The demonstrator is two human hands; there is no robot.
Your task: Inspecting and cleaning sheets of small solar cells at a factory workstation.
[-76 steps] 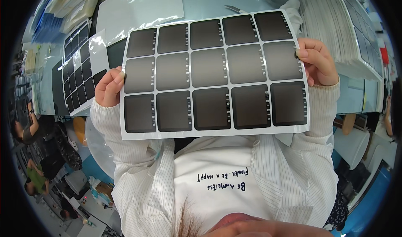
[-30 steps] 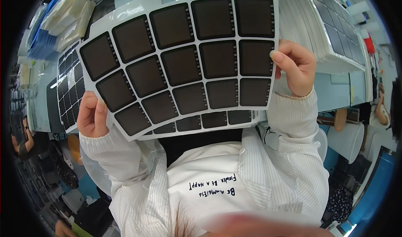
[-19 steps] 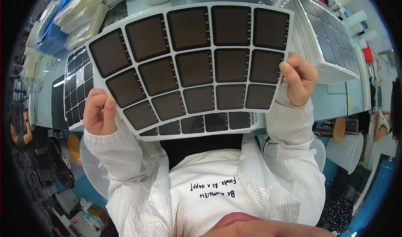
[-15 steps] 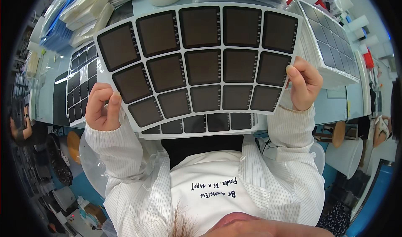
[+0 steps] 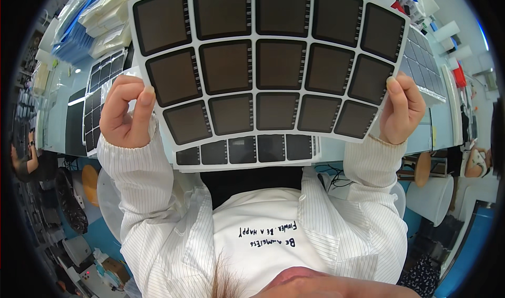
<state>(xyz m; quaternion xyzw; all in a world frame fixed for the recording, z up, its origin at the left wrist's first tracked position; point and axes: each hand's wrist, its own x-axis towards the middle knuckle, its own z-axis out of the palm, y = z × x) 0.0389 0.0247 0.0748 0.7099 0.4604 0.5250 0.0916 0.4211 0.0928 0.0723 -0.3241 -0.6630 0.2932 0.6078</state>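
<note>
A large white sheet printed with rows of dark rounded squares (image 5: 281,65) is held up in front of me, facing me. My left hand (image 5: 128,108) pinches its left edge between thumb and fingers. On the opposite edge, my right hand (image 5: 402,106) grips with the thumb on the front and the fingers behind. Beneath the raised sheet lies a stack of similar sheets (image 5: 242,150) at the table's near edge; the lifted sheet hides most of it.
More dark-squared sheets (image 5: 108,93) lie at the left, and a tall stack of them (image 5: 422,66) stands at the right. Bundles of pale plastic bags (image 5: 105,22) are piled at the back left. A stool (image 5: 91,185) stands left of me. Another person's arm (image 5: 31,156) shows at the far left.
Both hands have raised the sheet, bringing it closer and shifting it slightly right. My right hand has moved further right. The stack underneath stays in place.
</note>
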